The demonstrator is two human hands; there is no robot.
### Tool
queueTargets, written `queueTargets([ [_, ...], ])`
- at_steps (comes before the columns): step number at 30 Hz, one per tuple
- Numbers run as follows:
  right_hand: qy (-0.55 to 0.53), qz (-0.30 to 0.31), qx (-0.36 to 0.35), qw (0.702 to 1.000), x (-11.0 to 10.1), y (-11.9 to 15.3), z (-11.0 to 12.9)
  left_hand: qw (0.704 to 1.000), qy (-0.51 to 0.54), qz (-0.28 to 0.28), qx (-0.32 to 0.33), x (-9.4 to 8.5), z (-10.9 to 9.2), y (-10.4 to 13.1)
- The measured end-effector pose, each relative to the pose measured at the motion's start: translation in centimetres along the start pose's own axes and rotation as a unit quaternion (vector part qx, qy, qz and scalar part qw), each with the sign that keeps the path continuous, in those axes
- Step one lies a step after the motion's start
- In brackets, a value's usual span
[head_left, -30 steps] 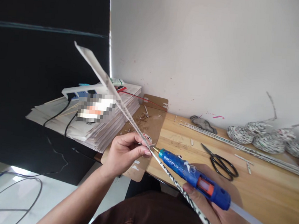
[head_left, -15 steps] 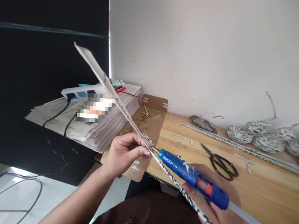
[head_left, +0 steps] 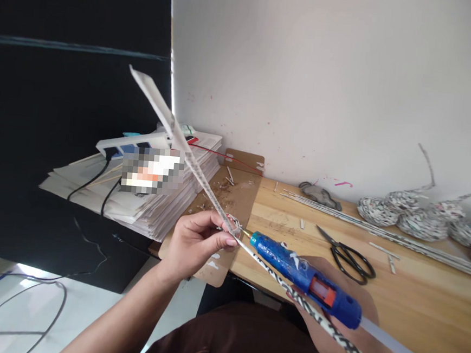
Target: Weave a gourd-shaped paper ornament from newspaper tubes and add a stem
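The paper tube (head_left: 312,310) has shifted rightward; my left grip (head_left: 197,244) pinches it above the table's (head_left: 421,305) front edge, my right grip (head_left: 320,338) clasping the glue gun (head_left: 304,277).

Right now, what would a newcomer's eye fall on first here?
Probably the bright blue glue gun in the right hand, its metal tip close to the fingertips of the left hand. Next, the long paper strip pinched in the left hand, slanting across the middle, with its wide end at upper left. To the right, black-handled scissors lie on the wooden table.
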State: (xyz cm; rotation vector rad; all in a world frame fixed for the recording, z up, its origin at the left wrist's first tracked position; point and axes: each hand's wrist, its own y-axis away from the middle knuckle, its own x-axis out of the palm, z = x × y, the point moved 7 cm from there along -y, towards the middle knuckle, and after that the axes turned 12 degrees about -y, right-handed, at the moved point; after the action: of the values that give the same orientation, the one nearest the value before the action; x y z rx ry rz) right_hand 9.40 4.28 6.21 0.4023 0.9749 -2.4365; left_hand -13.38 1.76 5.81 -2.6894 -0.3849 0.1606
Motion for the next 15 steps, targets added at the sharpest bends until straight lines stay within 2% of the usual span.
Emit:
queueTargets([
  [2,-0.039,0.003,0.019,0.999,0.0,0.1,-0.7,1.000,0.002,0.003,-0.002,0.0,0.0,0.1],
  [4,-0.096,-0.031,0.055,0.993,-0.4,-0.1,-1.8,1.000,-0.001,-0.004,-0.001,-0.2,0.0,0.2],
  [7,-0.232,-0.080,0.147,0.958,-0.1,-1.0,-4.5,1.000,-0.002,-0.013,0.001,-0.5,0.0,0.3],
  [8,-0.290,-0.090,0.186,0.934,0.4,-1.5,-5.7,1.000,0.000,-0.013,0.003,-0.5,0.0,0.4],
  [10,-0.394,-0.127,0.278,0.867,1.7,-2.4,-8.4,1.000,0.004,-0.011,0.011,-0.6,-0.1,0.4],
  [12,-0.440,-0.140,0.371,0.806,3.4,-3.1,-11.0,1.000,0.001,-0.013,0.021,-0.7,-0.3,0.6],
  [14,-0.464,-0.108,0.468,0.744,5.6,-3.6,-13.3,0.999,-0.020,-0.017,0.038,-1.1,-0.7,0.8],
  [15,-0.468,-0.092,0.495,0.726,6.6,-3.9,-14.2,0.998,-0.035,-0.019,0.049,-1.2,-0.9,1.0],
])
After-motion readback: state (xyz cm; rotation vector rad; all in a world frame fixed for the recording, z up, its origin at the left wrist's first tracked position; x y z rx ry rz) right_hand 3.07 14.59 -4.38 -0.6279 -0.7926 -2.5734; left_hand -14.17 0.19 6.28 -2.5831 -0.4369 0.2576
